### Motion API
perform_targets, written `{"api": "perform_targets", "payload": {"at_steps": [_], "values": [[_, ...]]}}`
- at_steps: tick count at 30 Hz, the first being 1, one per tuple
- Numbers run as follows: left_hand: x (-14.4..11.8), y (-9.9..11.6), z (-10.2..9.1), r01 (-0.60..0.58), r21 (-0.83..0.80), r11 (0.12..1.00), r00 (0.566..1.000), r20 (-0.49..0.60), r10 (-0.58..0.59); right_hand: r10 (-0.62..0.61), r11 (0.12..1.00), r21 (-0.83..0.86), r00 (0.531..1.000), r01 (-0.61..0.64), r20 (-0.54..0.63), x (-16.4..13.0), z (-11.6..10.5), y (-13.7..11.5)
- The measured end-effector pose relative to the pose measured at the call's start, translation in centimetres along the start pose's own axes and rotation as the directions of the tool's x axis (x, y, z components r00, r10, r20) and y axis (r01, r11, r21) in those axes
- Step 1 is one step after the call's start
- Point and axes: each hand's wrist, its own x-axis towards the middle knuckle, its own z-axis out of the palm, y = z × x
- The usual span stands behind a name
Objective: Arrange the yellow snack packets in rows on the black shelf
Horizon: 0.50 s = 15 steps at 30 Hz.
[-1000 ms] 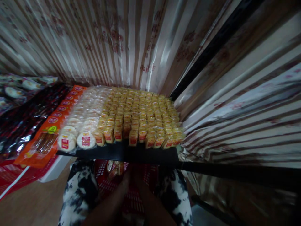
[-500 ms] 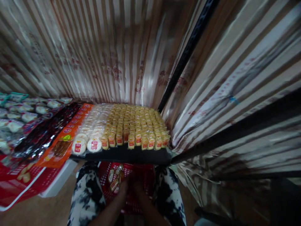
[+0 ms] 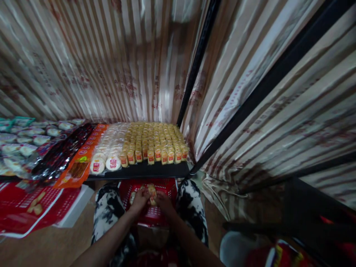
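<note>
Both my hands meet over a red plastic basket (image 3: 166, 185) held between my knees. My left hand (image 3: 139, 201) and my right hand (image 3: 163, 201) together grip a few small yellow wrapped snack packets (image 3: 152, 193). Just beyond the basket a black shelf (image 3: 155, 171) carries rows of the same yellow packets (image 3: 155, 142), with round white packaged cakes (image 3: 107, 163) at their left end.
Orange packs (image 3: 79, 163) and dark red foil packs (image 3: 59, 155) lie left of the cakes, with more wrapped goods (image 3: 25, 139) beyond. A red crate (image 3: 27, 205) sits on the floor at left. Striped curtains (image 3: 111, 66) and black shelf posts (image 3: 194, 70) close in behind and right.
The view has pulled back and tilted down. My hands, low and blurred in the basket before, have come up holding yellow packets between them.
</note>
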Motion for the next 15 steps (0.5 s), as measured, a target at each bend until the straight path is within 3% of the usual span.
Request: {"api": "perform_targets", "payload": {"at_steps": [3, 7, 10, 15], "values": [[-0.6, 2.5, 0.1, -0.203, 0.164, 0.965, 0.978, -0.007, 0.207, -0.12, 0.993, 0.011, 0.993, 0.12, 0.011, -0.2, -0.1, -1.9], [-0.7, 6.4, 0.6, -0.356, 0.354, 0.865, 0.925, 0.001, 0.38, -0.309, 0.935, -0.226, 0.942, 0.274, -0.135, 0.0, -0.4, -4.5], [0.2, 8.9, 1.3, -0.37, 0.455, 0.81, 0.892, -0.069, 0.447, -0.433, 0.841, -0.444, 0.877, 0.31, -0.207, 0.6, -0.8, -6.4], [1.9, 11.3, 3.0, -0.319, 0.57, 0.757, 0.862, -0.158, 0.482, -0.555, 0.731, -0.556, 0.819, 0.395, -0.147, 2.1, -1.1, -8.6]]}}
